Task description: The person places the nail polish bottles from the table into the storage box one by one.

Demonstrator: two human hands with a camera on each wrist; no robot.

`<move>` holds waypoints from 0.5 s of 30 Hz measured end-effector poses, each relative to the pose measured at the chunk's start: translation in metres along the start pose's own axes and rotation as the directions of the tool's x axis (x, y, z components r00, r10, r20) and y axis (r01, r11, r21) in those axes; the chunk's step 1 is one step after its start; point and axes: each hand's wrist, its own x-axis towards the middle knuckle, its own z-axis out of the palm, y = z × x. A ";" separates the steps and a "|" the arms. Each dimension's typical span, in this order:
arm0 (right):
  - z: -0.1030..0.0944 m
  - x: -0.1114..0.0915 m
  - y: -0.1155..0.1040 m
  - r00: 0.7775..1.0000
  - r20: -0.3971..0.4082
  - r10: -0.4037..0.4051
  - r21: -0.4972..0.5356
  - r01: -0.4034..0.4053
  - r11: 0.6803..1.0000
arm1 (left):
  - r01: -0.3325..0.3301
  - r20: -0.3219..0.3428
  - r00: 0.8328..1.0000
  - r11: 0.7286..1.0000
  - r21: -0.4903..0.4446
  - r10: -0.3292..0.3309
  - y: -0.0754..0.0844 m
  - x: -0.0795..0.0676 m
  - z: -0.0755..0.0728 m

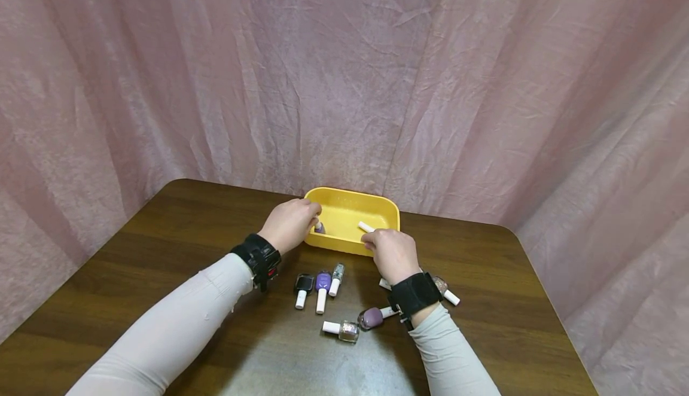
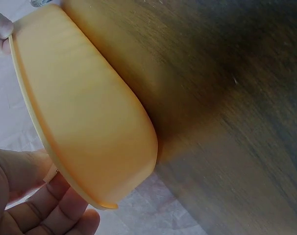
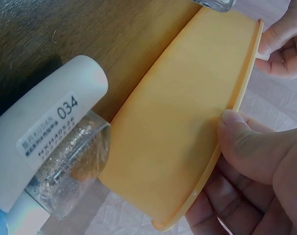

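The left hand [image 1: 290, 222] reaches over the left end of a yellow plastic basket [image 1: 339, 244]. Its fingers pinch the cap end of a mauve nail polish bottle [image 1: 320, 228], whose body hangs inside the basket. At the front right rim is the right hand [image 1: 395, 255], fingers curled and thumb [image 3: 236, 134] overlapping the rim in the right wrist view. From its fingertips a nail polish bottle's white cap [image 1: 366, 227] sticks out over the basket; the hand hides the rest of that bottle. The basket's outer wall [image 2: 85, 98] fills much of the left wrist view.
In front of the basket lie a black bottle [image 1: 304, 283], a violet bottle [image 1: 323, 281] and a glitter bottle [image 1: 338, 271]. Nearer are a silver glitter bottle [image 1: 348, 332] and a mauve bottle [image 1: 371, 318]. Another glitter bottle [image 3: 75, 166] lies beneath the right wrist. Pink curtains [image 1: 344, 85] hang behind.
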 end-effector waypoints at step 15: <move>0.000 0.001 0.000 1.000 -0.002 0.002 0.009 -0.002 1.000 | -0.006 -0.023 1.000 1.000 0.023 0.006 0.002 -0.004 -0.003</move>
